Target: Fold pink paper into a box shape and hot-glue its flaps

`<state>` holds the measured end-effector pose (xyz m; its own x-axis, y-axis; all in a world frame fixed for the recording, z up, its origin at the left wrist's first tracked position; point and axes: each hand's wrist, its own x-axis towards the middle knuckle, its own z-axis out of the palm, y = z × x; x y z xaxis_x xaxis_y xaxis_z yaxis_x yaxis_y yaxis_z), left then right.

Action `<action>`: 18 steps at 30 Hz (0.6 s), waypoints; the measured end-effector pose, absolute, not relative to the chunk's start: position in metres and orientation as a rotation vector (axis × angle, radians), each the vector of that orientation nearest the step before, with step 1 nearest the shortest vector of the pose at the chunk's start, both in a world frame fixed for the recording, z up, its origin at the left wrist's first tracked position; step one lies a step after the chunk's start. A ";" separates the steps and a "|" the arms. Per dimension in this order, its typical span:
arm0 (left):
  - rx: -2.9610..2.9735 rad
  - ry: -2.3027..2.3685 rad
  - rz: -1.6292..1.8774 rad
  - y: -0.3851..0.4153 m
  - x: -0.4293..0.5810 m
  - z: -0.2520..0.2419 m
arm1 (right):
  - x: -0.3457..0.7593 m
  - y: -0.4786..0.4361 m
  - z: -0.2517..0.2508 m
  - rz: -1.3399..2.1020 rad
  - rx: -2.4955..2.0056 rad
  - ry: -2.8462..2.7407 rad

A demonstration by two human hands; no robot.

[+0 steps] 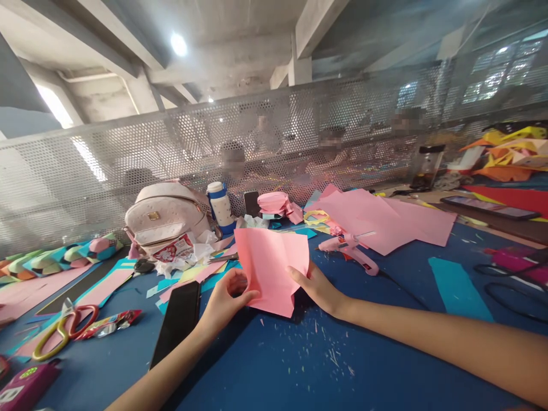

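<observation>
A folded pink paper sheet (270, 268) stands tilted up above the blue table (299, 365), held from both sides. My left hand (226, 299) pinches its lower left edge, thumb over the front. My right hand (317, 288) grips its right edge, fingers behind the paper. A black phone (177, 319) lies flat just left of my left wrist. A pink glue gun (351, 251) rests on the table behind and to the right of the sheet.
Loose pink sheets (385, 220) lie at back right; a teal strip (458, 288) and black scissors (514, 285) at right. Yellow-and-red scissors (60, 331), a snack wrapper (107, 322), a pale backpack (165, 217) and a bottle (220, 205) sit left. People sit behind a mesh screen (299, 142).
</observation>
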<state>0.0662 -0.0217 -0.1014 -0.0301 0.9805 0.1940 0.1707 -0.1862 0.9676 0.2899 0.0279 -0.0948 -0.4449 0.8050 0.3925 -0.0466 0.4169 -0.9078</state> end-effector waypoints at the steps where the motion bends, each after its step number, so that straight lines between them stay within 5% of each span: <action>1: 1.458 1.257 1.300 -0.023 0.067 -0.100 | 0.290 0.028 -0.094 1.171 -0.668 -1.737; 18: 1.323 0.893 1.224 -0.023 0.069 -0.098 | 0.287 0.031 -0.088 1.316 -0.735 -1.515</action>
<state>0.0690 -0.0228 -0.0983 0.1904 0.9670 0.1695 -0.1339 -0.1454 0.9803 0.2866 0.0311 -0.0878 -0.3549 0.8943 0.2725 -0.1448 0.2354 -0.9611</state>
